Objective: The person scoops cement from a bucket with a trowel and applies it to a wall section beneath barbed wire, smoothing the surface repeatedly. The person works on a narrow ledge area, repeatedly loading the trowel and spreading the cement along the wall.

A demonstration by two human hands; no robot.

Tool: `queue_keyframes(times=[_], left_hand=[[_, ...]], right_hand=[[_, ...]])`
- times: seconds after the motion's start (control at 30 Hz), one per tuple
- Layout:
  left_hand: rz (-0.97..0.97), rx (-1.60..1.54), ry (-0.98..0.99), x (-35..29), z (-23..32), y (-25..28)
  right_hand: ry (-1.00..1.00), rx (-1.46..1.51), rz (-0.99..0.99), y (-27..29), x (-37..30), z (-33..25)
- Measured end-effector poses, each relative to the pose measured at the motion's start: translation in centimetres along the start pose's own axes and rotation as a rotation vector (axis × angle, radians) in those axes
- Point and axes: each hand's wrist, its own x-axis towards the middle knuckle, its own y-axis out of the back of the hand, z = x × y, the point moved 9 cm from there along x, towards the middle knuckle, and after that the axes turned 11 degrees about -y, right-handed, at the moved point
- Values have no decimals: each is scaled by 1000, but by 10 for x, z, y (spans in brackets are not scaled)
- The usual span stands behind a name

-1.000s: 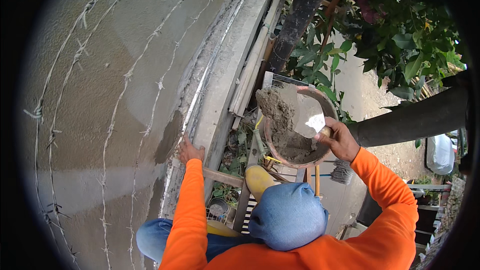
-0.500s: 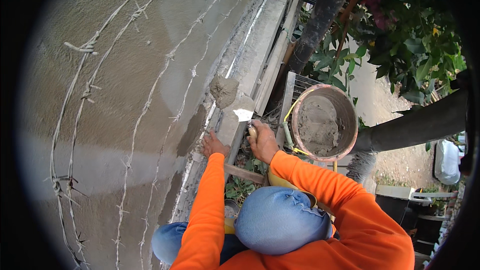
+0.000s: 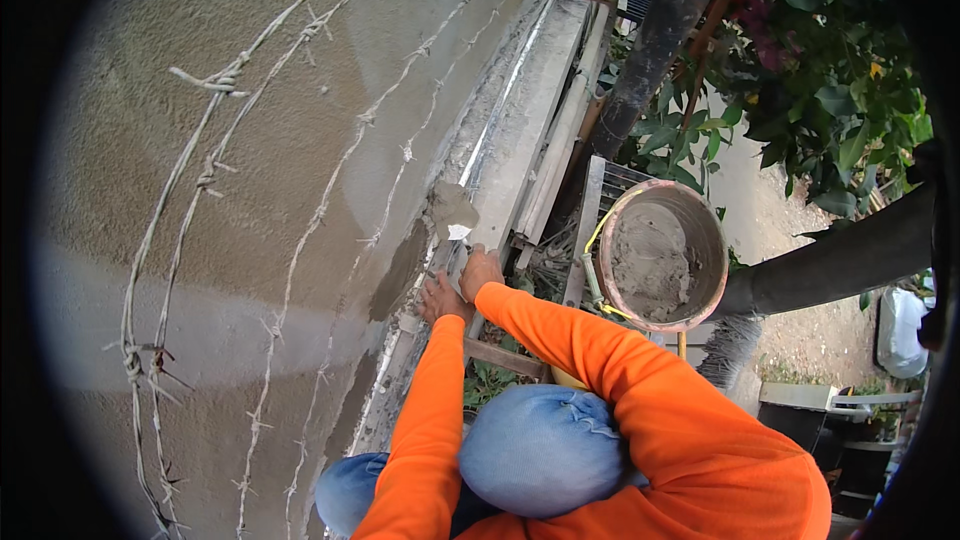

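Observation:
My right hand (image 3: 482, 270) is closed on a trowel (image 3: 459, 232), with its pale blade showing just beyond the fingers; the handle is hidden in my grip. The blade meets the near edge of a grey lump of mortar (image 3: 452, 205) lying between the wall and the ledge (image 3: 530, 105). Close by on the left, my left hand (image 3: 439, 298) rests on the ledge's wall side, fingers stretched out and holding nothing. A thin whitish strip (image 3: 510, 88) runs along the seam. To the right stands a round bucket (image 3: 706, 240) partly filled with wet mortar (image 3: 650, 275).
Several strands of barbed wire (image 3: 318, 220) run in front of the rendered wall (image 3: 270, 130) on my left. A thick dark pipe (image 3: 840, 245) reaches in from the right behind the bucket. Leafy branches (image 3: 840, 100) hang at the upper right. My jeans-covered knee (image 3: 540, 450) is below my hands.
My right hand has moved left with the trowel, from beside the bucket to next to my left hand. The blade now touches the mortar lump. The whole view has shifted slightly.

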Motion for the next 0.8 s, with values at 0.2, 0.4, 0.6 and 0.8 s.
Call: queue_keyframes(times=[0.2, 0.4, 0.6, 0.8], left_hand=[[-76, 28, 0, 6, -1, -7], [-110, 40, -39, 6, -1, -12], [-107, 36, -47, 2, -2, -7], [-111, 51, -31, 1, -4, -6]], right_hand=[[-25, -180, 0, -8, 26, -62], [65, -97, -81, -16, 12, -85], [74, -137, -59, -32, -12, -107], [160, -32, -51, -13, -46, -117]])
